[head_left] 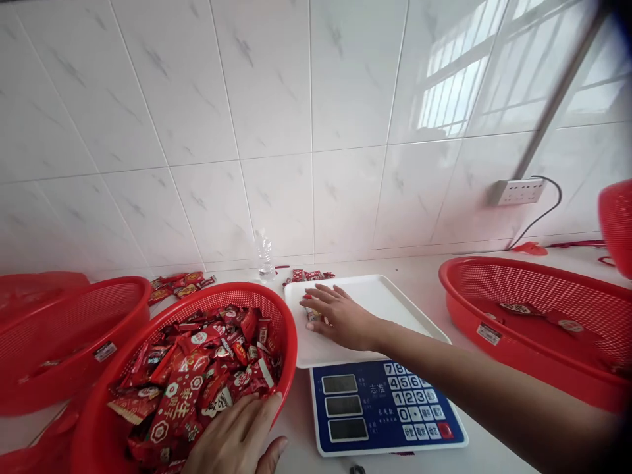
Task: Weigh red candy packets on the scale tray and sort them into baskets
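Note:
My right hand is over the white tray of a weighing scale, fingers spread. A small wrapped packet with some red on it shows beneath those fingers, partly hidden; no firm grip is visible. My left hand lies at the near right rim of a red plastic basket, fingers stretched over the packets and thumb apart. Heaped in this basket are red snack packets of several sizes. The scale's blue panel has number keys and three dark displays.
More red baskets stand at left and at right, the right one holding a few packets. Loose packets and a clear plastic bottle lie by the tiled wall. A socket box with a black cable is at right.

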Action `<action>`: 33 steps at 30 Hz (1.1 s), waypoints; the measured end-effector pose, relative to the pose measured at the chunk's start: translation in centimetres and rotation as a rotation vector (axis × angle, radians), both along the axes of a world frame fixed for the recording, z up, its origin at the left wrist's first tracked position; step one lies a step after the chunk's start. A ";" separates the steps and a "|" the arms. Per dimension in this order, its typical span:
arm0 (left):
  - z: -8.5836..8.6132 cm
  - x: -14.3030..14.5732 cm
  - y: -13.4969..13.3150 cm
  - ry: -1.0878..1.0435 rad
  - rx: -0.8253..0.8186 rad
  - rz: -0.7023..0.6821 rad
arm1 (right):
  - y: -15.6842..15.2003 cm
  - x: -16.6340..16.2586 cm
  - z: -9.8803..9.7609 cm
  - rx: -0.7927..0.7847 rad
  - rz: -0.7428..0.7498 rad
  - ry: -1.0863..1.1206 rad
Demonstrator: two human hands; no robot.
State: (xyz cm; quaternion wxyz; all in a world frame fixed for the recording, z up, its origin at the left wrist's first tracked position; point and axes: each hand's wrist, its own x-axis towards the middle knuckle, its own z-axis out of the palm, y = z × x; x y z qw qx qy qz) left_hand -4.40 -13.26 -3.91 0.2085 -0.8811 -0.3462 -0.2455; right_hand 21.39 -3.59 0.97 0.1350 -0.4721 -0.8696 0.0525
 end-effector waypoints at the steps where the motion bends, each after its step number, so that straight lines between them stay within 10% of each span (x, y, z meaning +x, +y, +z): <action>1: 0.4 0.2 -0.2 0.002 -0.012 0.004 | -0.2 -1.1 0.5 0.028 0.058 -0.019; 13: 1.5 1.2 -1.4 0.011 -0.061 0.094 | 2.8 -13.2 -0.5 -0.235 0.256 -0.613; 33: 0.5 -0.3 -0.3 -0.021 -0.004 0.019 | 1.7 -13.7 -1.6 -0.190 0.128 -0.595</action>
